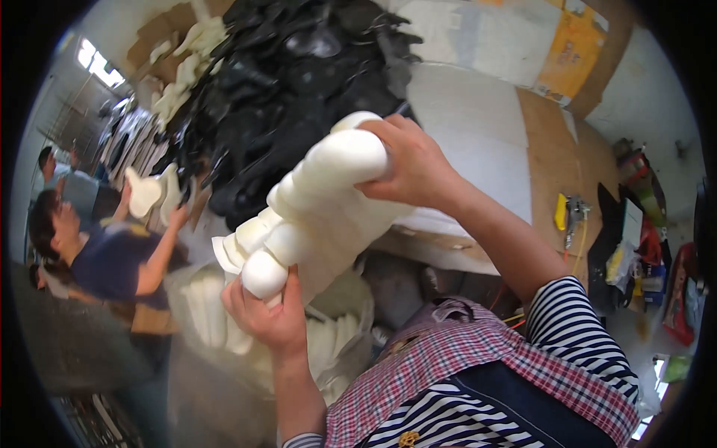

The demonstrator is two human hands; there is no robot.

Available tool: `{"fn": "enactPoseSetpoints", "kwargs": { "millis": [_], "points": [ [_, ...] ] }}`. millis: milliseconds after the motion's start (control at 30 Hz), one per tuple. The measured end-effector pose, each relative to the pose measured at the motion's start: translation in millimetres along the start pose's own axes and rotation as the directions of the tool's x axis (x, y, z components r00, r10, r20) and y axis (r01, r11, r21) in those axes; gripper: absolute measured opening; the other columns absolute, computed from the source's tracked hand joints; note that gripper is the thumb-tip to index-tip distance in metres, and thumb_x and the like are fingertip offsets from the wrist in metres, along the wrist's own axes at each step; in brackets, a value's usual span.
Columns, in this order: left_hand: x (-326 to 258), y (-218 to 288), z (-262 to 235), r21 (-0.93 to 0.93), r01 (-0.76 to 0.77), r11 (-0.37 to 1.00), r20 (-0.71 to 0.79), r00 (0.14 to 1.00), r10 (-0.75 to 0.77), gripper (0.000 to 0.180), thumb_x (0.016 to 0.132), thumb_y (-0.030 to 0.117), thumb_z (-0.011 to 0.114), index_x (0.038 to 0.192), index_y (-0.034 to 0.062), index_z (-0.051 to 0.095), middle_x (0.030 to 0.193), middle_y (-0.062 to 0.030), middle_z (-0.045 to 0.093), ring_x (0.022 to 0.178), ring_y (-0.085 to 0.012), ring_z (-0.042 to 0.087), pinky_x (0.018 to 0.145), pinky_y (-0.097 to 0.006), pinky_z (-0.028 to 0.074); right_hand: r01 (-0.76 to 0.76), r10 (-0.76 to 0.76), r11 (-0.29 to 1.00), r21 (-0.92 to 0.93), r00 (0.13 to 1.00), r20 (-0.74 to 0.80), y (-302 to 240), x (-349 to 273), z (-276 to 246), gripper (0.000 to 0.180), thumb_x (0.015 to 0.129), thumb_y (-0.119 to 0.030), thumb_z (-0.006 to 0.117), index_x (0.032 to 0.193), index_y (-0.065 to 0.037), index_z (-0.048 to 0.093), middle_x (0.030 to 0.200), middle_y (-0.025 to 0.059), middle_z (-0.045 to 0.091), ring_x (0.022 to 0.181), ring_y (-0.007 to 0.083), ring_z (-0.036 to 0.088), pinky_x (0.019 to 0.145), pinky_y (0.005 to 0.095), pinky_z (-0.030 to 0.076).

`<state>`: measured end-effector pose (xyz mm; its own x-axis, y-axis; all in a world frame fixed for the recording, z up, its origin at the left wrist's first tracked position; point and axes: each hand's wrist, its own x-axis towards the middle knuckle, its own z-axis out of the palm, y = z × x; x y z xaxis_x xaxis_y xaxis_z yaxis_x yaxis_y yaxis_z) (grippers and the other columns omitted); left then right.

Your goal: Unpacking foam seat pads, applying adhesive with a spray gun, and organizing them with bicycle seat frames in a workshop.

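Both of your hands are clamped on one long stack of white foam pieces [317, 205], held up in the air in front of your chest. From the head camera, the stack's long axis runs on a diagonal, from low on your left to high on your right. Your left hand [270, 317] grips the lower end from beneath, fingers curled around the rounded bottom pieces. Your right hand [414, 166] wraps over the upper end, pressing inward, so the stack is squeezed between the two palms. Neither hand is nearer than the other; each holds its own end.

Behind the upper end lies a large heap of black foam pieces [291, 82] on the table [478, 119], just beyond your right hand. Below the stack, near your left forearm, more white foam pieces [216, 313] sit in a loose pile. Well off to your left, another person [112, 254] lifts a white piece [143, 193] with one hand. A yellow tool [562, 211] rests on the table at your right, well apart.
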<state>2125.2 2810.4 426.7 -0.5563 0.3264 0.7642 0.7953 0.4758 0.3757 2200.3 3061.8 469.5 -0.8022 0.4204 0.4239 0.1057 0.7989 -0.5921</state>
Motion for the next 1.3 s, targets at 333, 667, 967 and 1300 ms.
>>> {"fn": "enactPoseSetpoints", "kwargs": {
  "millis": [333,667,967,1300],
  "points": [
    [92.5,161.1,268.1,-0.246,0.349,0.904,0.117,0.937,-0.33,0.039,0.062,0.025,0.082,0.084,0.0011,0.06,0.08,-0.0108,0.06,0.082,-0.0318,0.05,0.072,-0.041,0.042,-0.036,0.073,0.981,-0.188,0.978,0.194,226.8,152.8,-170.0,0.061,0.057,-0.023,0.072,0.116,-0.012,0.058,0.104,0.0136,0.058,0.1,0.0295,0.056,0.09,0.0365,0.045],
    [113.0,229.7,466.0,-0.177,0.609,0.773,0.599,0.69,-0.407,0.073,0.063,0.033,0.08,0.123,0.0042,0.049,0.125,-0.0179,0.047,0.117,-0.0327,0.042,0.1,-0.04,0.035,-0.224,0.199,0.971,-0.077,0.948,-0.25,534.2,252.0,-173.7,0.076,0.069,-0.032,0.071,0.134,-0.01,0.04,0.126,0.0218,0.05,0.118,0.0342,0.048,0.096,0.0379,0.04],
    [45.7,213.7,514.5,-0.345,0.581,0.737,0.692,0.688,-0.218,0.058,0.08,0.031,0.065,0.127,0.0025,0.045,0.128,-0.0183,0.046,0.123,-0.0314,0.039,0.102,-0.039,0.032,-0.205,0.538,0.8,0.564,0.662,-0.522,561.0,137.5,-188.4,0.043,0.087,-0.024,0.059,0.124,-0.004,0.05,0.115,0.0108,0.056,0.106,0.0201,0.053,0.089,0.0313,0.043],
    [21.3,101.2,380.9,-0.217,0.293,0.931,0.429,0.886,-0.179,0.04,0.075,0.023,0.068,0.108,0.0032,0.059,0.11,-0.0135,0.059,0.11,-0.032,0.049,0.095,-0.039,0.038,-0.096,0.472,0.834,0.544,0.636,-0.611,391.0,4.9,-128.7,0.019,0.092,-0.007,0.047,0.107,0.0,0.057,0.102,0.0085,0.06,0.093,0.0173,0.057,0.081,0.0295,0.046]
  ]
}}
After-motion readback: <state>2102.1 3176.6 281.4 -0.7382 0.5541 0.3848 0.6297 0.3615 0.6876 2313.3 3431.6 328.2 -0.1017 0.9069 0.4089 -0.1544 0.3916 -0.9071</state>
